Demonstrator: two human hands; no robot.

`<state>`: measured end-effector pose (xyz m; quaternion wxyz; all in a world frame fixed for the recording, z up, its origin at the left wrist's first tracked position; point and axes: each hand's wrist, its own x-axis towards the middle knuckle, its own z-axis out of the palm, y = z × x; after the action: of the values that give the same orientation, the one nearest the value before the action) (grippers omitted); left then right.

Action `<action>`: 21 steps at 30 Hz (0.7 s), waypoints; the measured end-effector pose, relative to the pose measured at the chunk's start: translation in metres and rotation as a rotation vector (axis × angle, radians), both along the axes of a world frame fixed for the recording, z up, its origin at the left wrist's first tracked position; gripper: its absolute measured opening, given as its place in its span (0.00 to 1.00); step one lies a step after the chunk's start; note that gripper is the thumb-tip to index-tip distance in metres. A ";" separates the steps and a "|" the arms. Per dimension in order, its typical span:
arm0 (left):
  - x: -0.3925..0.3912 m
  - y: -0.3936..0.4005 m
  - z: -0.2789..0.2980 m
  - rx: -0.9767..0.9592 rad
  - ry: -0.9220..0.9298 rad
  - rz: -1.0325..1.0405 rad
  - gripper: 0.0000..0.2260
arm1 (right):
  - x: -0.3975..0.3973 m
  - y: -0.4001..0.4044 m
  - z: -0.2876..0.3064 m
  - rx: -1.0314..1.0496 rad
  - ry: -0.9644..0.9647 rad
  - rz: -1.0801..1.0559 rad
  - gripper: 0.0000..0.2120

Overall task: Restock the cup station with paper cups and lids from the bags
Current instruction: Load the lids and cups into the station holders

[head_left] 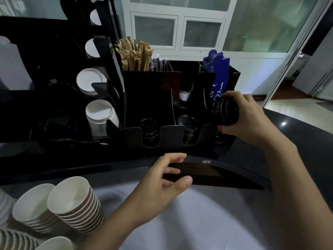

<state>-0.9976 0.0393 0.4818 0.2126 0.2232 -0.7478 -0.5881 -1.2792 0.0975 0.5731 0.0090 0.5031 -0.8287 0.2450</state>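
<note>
Head view: the right hand grips a stack of black lids at the organizer's three-o'clock slot; the left hand hovers with relaxed fingers, empty, and paper cups lie at eight o'clock.

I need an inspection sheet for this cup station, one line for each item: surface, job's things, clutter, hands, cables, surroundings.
Surface: dark counter, glossy, with a light reflection; a pale sheet lies nearer the camera.
Job's things: stack of black lids held at the right slot of the black organizer; more lids low in its left and middle slots; paper cup stacks lying at lower left; white cups in the dispenser rack at left.
Clutter: brown stirrers, blue packet, black strip.
Hands: right hand grips the lids; left hand is open, fingers at the black strip.
Cables: nothing seen.
Surroundings: frosted windows behind.
</note>
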 end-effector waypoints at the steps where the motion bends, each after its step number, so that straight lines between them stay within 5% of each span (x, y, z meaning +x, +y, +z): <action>1: 0.001 0.000 -0.001 0.001 -0.003 -0.001 0.22 | 0.000 -0.004 0.002 0.047 0.024 0.005 0.45; 21: 0.002 -0.003 -0.005 0.025 -0.009 0.010 0.17 | -0.038 -0.047 -0.008 0.428 0.408 0.099 0.51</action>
<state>-0.9953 0.0359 0.4765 0.2093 0.2320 -0.7403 -0.5953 -1.3175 0.0505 0.5648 0.0569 0.5721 -0.8171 -0.0413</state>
